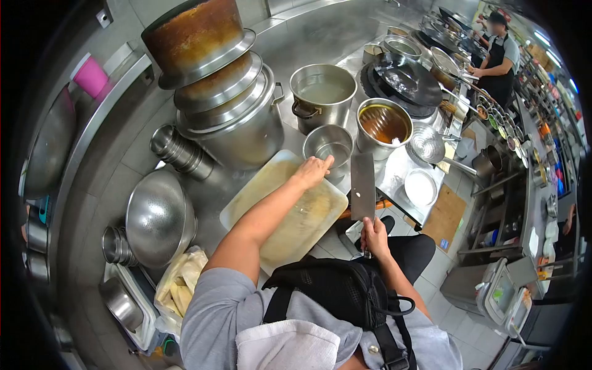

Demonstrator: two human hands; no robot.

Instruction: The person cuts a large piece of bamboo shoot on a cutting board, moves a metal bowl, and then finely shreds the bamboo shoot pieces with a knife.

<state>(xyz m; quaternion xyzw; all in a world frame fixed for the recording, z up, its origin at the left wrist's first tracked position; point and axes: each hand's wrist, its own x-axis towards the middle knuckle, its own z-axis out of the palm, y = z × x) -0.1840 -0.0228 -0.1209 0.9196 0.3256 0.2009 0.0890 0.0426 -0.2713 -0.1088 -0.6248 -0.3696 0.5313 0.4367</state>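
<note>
Head view: a pale plastic cutting board [290, 213] is laid on the steel counter [142, 148], and the left hand [312, 171] is stretched across its far end, its fingertips bent down and brought together at the rim of a small steel bowl [329, 145] that stands just beyond the board; whether anything is pinched between them cannot be told. A cleaver [362, 187] is held upright in the right hand [374, 236], off the near right corner of the board and over the floor, the fingers wrapped tightly around the handle and the broad blade pointed away from the body. Behind the bowl a steel stockpot of clear liquid [322, 95] and a steel pot of brown sauce [383, 125] are seen, with a perforated ladle [428, 143] beside the latter. A tall stack of large pots [222, 92] is set to the left, and an upturned steel bowl [159, 216] lies nearer. Another person [501, 58] is seen working at the far end of the line.
</note>
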